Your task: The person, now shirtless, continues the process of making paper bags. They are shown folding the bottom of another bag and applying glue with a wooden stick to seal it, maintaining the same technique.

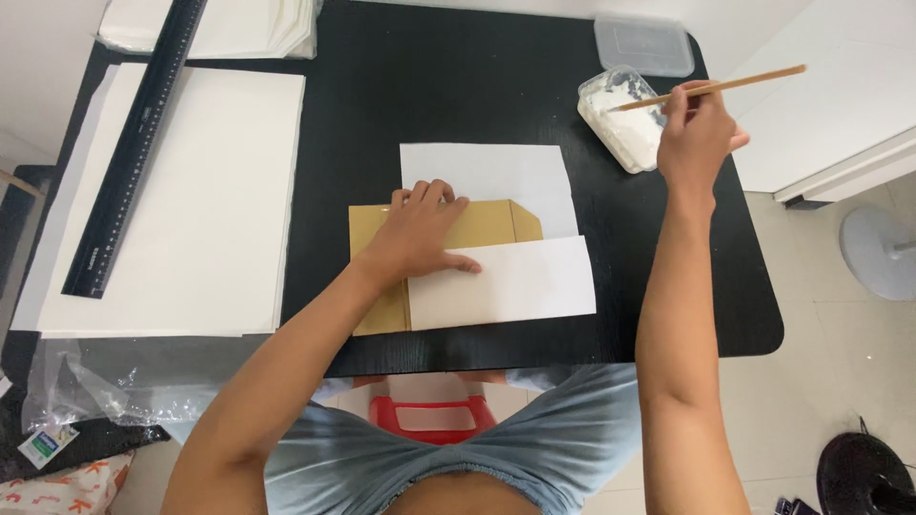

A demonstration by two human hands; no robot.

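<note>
We work at a black table (611, 286) that carries everything within arm's reach. To our left lies a large stack of white sheets (191, 210), with a long black ruler (134, 153) resting diagonally across it, parked there out of the way of the work. In the middle, right before us, sits the piece in hand: a flat brown card (491, 226) with a folded flap, lying on one white sheet (487, 172) and half covered by another white paper (515, 281) at its near edge. Our left hand (420, 234) presses flat on the card, fingers spread wide and holding nothing, and this seems to be what keeps the card and paper from sliding. Far to the right, our right hand (697, 133) is closed around a thin wooden stick (711, 88), gripped like a pen, its tip dipped into a small clear tub (620, 119) of white paste. The tub stands near the table's corner, just beside its clear lid (644, 45), close to the hand that uses it and well apart from the clean paper stock.
</note>
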